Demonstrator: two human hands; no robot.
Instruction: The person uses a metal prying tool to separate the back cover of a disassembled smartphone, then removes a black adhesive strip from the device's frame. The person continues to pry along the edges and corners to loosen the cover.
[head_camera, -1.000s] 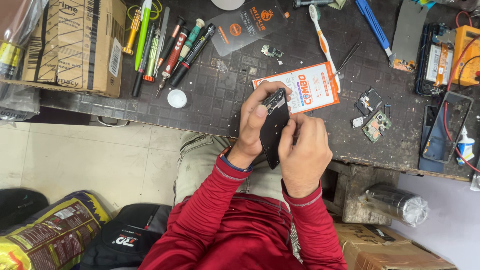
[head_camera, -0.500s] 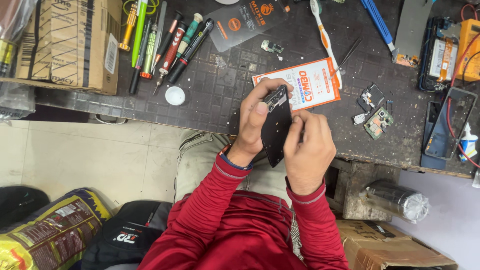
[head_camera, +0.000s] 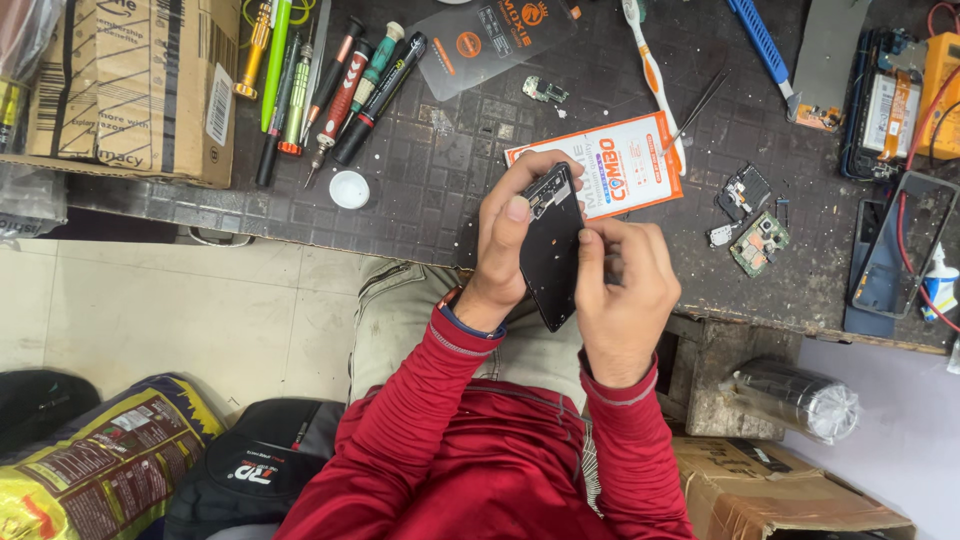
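The dark worktop (head_camera: 420, 170) carries screwdrivers (head_camera: 340, 90) far left and loose circuit boards (head_camera: 757, 240) right. The opened black phone (head_camera: 552, 245) is held upright over the near edge, boards already out. Left hand (head_camera: 505, 235) grips its side; right hand (head_camera: 625, 290) pinches its right edge.

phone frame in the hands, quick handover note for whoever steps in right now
Left hand: grips the black phone frame by its left edge, thumb on its face.
Right hand: holds the frame's right edge, fingers curled behind.
Frame is held upright over the lap at the edge of the dark mat, opened, no screen on it.
On the mat: small circuit boards, screwdrivers, toothbrush, orange-and-white card.
Left: boards are not yet back in the frame.
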